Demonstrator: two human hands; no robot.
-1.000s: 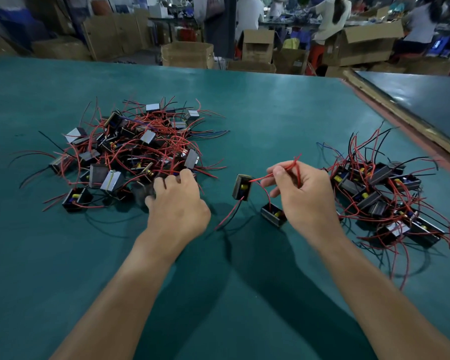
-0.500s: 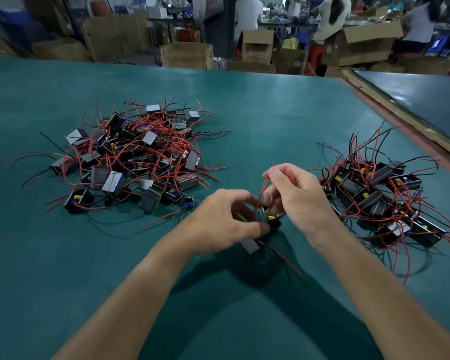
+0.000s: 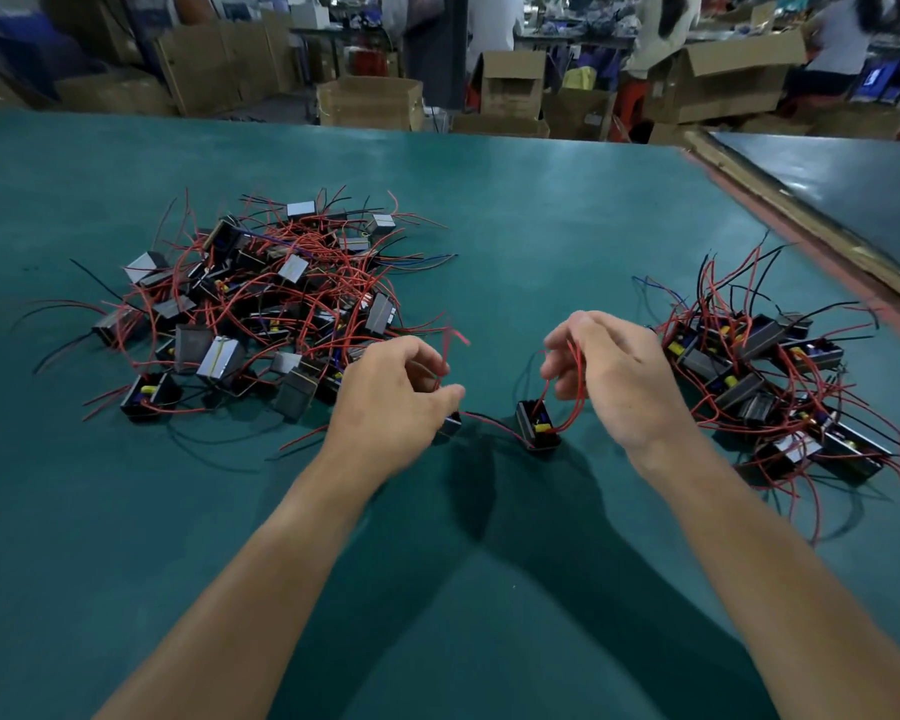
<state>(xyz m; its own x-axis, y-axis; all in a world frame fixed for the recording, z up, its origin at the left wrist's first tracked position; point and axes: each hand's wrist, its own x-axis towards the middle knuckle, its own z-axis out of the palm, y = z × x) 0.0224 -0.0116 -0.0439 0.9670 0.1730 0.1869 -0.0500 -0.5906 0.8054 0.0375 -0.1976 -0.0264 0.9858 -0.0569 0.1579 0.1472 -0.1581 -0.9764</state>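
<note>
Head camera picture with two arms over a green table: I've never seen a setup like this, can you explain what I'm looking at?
This is one picture from a camera worn on a person's head, looking down at their own bare arms; there is no machine. The left hand pinches a red wire, with a small black box half hidden under its thumb. The right hand pinches the red leads of another black box below it. On the green table, a big tangle of such boxes lies to the left and a smaller pile to the right.
</note>
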